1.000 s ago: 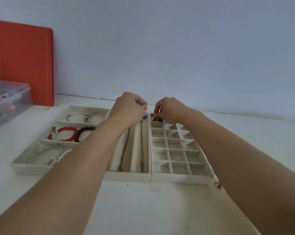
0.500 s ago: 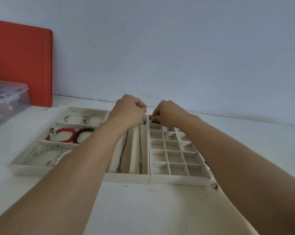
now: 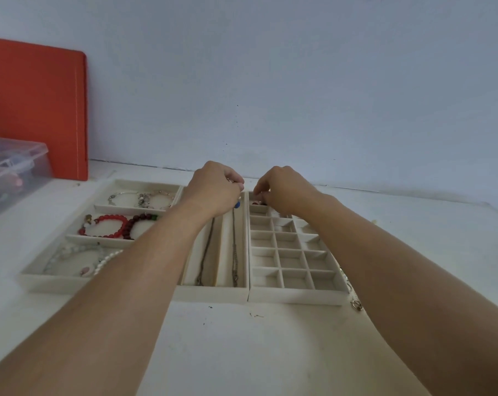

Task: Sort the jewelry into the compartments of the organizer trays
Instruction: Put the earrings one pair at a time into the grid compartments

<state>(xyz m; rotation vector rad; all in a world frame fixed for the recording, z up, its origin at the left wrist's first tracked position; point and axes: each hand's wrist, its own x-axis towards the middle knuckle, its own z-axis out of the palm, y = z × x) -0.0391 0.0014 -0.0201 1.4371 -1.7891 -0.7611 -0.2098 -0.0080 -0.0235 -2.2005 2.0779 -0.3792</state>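
Beige, felt-lined organizer trays (image 3: pixel 213 292) sit side by side on the white desk (image 3: pixel 242 352), and both hands work at their far edge. The left hand (image 3: pixel 213 190) is curled, fingertips pinched on a thin necklace chain (image 3: pixel 235 244) with a blue pendant (image 3: pixel 237 205) hanging just under the fingers. The right hand (image 3: pixel 285 190) is curled over the far-left cell of the grid tray (image 3: pixel 293 294), beside small red pieces (image 3: pixel 256 202); whether it actually holds one cannot be told.

Risks, as judged: the chain could slip from the pinch and bunch at the far end of its slot, or snag the divider next to it. Small pieces could drop into a neighbouring cell, since the cells are narrow and the fingers hide the target.

Contents:
- Left of the grid tray, two long slots, each with one chain; the second chain (image 3: pixel 206 250) lies alone.
- Further left, three wide compartments: silver bracelets (image 3: pixel 142 198) farthest, red bead bracelets (image 3: pixel 113 227) in the middle, white bead bracelets (image 3: pixel 79 258) nearest.
- Grid tray: mostly bare cells.
- A metal-clasped chain (image 3: pixel 356 302) lies on the desk at the grid tray's near right corner, unsorted.
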